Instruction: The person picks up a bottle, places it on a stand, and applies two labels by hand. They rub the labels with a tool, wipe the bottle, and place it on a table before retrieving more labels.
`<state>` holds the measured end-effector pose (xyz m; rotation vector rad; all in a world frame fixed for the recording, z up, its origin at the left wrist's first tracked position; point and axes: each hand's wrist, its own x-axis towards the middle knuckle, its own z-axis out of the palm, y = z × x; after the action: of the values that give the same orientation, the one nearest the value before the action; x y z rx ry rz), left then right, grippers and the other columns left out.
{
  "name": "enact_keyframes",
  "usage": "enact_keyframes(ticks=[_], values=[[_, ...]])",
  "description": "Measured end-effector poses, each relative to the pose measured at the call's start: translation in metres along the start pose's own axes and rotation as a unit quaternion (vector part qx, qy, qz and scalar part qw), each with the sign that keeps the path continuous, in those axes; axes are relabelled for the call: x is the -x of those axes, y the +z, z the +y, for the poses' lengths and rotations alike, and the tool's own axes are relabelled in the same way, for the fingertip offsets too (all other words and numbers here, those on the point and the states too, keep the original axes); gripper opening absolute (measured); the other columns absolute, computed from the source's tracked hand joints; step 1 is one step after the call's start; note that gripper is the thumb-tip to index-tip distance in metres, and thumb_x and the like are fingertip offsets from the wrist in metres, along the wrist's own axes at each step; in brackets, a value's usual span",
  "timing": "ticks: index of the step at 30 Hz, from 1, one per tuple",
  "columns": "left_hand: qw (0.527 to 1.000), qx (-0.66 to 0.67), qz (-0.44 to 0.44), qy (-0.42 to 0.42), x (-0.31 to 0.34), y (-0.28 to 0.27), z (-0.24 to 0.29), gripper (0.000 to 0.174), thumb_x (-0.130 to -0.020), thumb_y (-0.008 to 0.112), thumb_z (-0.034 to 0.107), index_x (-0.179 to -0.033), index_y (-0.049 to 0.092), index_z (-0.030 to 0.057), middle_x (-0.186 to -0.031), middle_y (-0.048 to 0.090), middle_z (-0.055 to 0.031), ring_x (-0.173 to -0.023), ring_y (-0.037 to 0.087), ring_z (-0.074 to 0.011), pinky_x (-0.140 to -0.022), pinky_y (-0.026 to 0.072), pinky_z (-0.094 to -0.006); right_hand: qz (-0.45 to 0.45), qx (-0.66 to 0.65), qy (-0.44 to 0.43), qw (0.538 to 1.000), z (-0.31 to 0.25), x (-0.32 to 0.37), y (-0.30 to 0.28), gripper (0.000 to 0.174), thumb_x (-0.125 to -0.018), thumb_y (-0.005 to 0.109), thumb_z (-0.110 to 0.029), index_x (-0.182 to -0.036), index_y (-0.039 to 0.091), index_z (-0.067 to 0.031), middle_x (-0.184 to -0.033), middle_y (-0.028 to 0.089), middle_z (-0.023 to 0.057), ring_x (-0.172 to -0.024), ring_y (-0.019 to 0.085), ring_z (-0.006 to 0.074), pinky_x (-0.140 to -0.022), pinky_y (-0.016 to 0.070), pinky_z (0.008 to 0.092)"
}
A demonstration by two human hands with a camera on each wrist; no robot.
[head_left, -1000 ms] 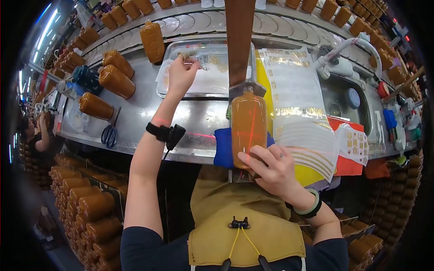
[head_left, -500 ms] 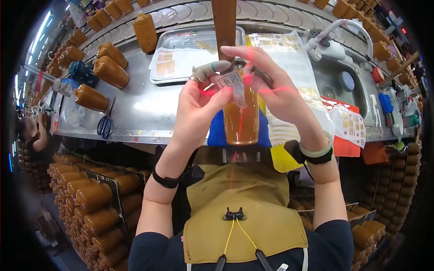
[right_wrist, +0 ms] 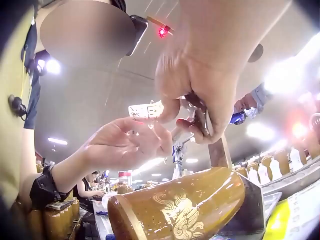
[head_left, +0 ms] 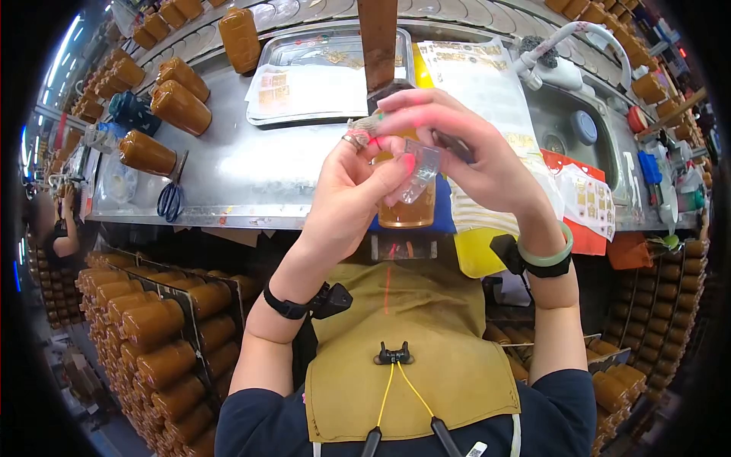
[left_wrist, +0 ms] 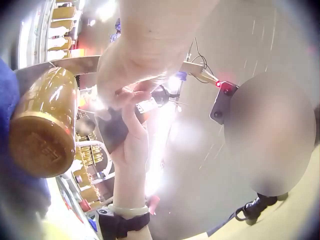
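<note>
My left hand (head_left: 354, 186), a cloth cover on one finger, pinches a small clear decal film (head_left: 420, 174) with printing on it. My right hand (head_left: 487, 164) meets it from the other side, fingers close to the film. Within the curl of my right hand is a dark flat piece (left_wrist: 114, 131), partly hidden by the fingers. Below both hands a glossy brown bottle (head_left: 407, 215) lies on a blue cloth (head_left: 444, 217). Gold decoration marks its side in the right wrist view.
A metal tray (head_left: 304, 53) with white decal sheets (head_left: 304, 95) is behind the left hand. Brown bottles (head_left: 181, 107) and scissors (head_left: 170, 199) are at left. A post (head_left: 378, 38) rises beyond the hands; large decal sheets (head_left: 476, 91) and a sink (head_left: 567, 145) are at right.
My left hand has come from the tray to above the bottle with the decal film. My right hand has left the bottle's base and risen to meet the left.
</note>
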<state>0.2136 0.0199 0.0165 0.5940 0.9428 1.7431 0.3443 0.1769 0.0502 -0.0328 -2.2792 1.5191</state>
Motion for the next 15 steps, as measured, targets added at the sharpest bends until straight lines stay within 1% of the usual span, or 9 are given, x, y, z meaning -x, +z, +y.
enact_keyframes(ticks=[3,7,9,10,11,12,13,14,15], values=[[1.0,0.022,0.009,-0.007,0.001,-0.004,-0.002,0.038,-0.099,0.07,0.006,-0.133,0.052,0.0026,-0.112,0.062,-0.0023,-0.082,0.057,-0.0059,-0.068,0.0462,-0.0231,-0.016,0.017,-0.058,0.998,0.016,0.004,-0.003,0.03,-0.089,0.065,0.006,-0.114,0.069,-0.0084,-0.135,0.059,0.0105,-0.118,0.062,0.0223,-0.097,0.0505,0.0336],[0.999,0.021,0.027,-0.01,0.006,-0.01,-0.007,0.037,-0.102,0.066,0.012,-0.135,0.051,0.0022,-0.12,0.062,-0.0045,-0.088,0.059,-0.0077,-0.071,0.0467,-0.0222,-0.004,0.063,-0.121,0.991,0.022,0.007,-0.002,0.02,-0.09,0.066,0.004,-0.107,0.069,-0.0047,-0.132,0.061,0.0115,-0.115,0.064,0.0213,-0.094,0.0518,0.0316],[0.998,0.047,0.048,-0.006,0.008,-0.017,-0.012,0.041,-0.104,0.065,0.014,-0.139,0.049,0.0016,-0.123,0.063,-0.0058,-0.091,0.06,-0.0085,-0.074,0.0472,-0.0219,0.071,-0.081,0.026,0.994,0.011,0.014,0.0,0.01,-0.092,0.067,0.002,-0.101,0.069,-0.0015,-0.126,0.065,0.0123,-0.11,0.066,0.0186,-0.092,0.0522,0.0287],[0.996,-0.032,0.046,0.063,0.01,-0.028,-0.016,0.051,-0.102,0.068,0.021,-0.144,0.046,0.001,-0.129,0.061,-0.0081,-0.098,0.061,-0.0111,-0.08,0.0483,-0.0245,0.128,-0.105,0.018,0.986,0.012,0.015,0.002,0.006,-0.093,0.065,0.003,-0.098,0.069,0.0007,-0.114,0.069,0.011,-0.095,0.066,0.0131,-0.081,0.0513,0.025],[0.984,-0.111,0.045,0.131,0.011,-0.039,-0.022,0.063,-0.1,0.071,0.027,-0.149,0.043,0.0004,-0.134,0.059,-0.0104,-0.106,0.061,-0.0138,-0.087,0.0494,-0.0272,0.125,-0.106,0.019,0.986,0.01,0.018,-0.003,0.006,-0.093,0.065,0.003,-0.098,0.069,0.0007,-0.114,0.069,0.011,-0.095,0.066,0.0131,-0.081,0.0513,0.025],[0.956,-0.197,0.023,0.218,0.012,-0.051,-0.033,0.088,-0.088,0.084,0.033,-0.154,0.037,-0.0003,-0.143,0.054,-0.0134,-0.12,0.057,-0.0194,-0.102,0.0467,-0.0342,0.126,0.045,0.026,0.991,0.005,0.023,-0.014,0.008,-0.093,0.065,0.003,-0.1,0.068,0.0007,-0.107,0.07,0.0098,-0.088,0.064,0.0121,-0.076,0.0496,0.0248],[0.918,-0.314,0.012,0.243,0.016,-0.056,-0.038,0.108,-0.074,0.094,0.032,-0.157,0.033,-0.002,-0.152,0.048,-0.0156,-0.136,0.05,-0.026,-0.113,0.0404,-0.0388,0.125,0.195,0.031,0.972,0.002,0.026,-0.02,0.01,-0.093,0.065,0.004,-0.102,0.068,0.0007,-0.101,0.072,0.0086,-0.081,0.062,0.011,-0.071,0.048,0.0247],[0.891,-0.387,0.021,0.236,0.025,-0.054,-0.045,0.111,-0.072,0.095,0.027,-0.157,0.032,-0.003,-0.153,0.047,-0.0173,-0.139,0.049,-0.0285,-0.114,0.0411,-0.0392,0.132,0.208,0.028,0.969,0.001,0.028,-0.02,0.014,-0.092,0.064,0.004,-0.104,0.068,0.0,-0.093,0.072,0.0071,-0.071,0.057,0.0122,-0.064,0.0441,0.0245],[0.877,-0.421,0.027,0.231,0.026,-0.048,-0.051,0.112,-0.071,0.096,0.024,-0.158,0.031,-0.0035,-0.154,0.047,-0.0182,-0.14,0.049,-0.0297,-0.114,0.0414,-0.0394,0.131,0.208,0.029,0.969,0.002,0.029,-0.018,0.014,-0.092,0.064,0.004,-0.104,0.068,0.0,-0.093,0.072,0.0071,-0.071,0.057,0.0122,-0.064,0.0441,0.0245]])
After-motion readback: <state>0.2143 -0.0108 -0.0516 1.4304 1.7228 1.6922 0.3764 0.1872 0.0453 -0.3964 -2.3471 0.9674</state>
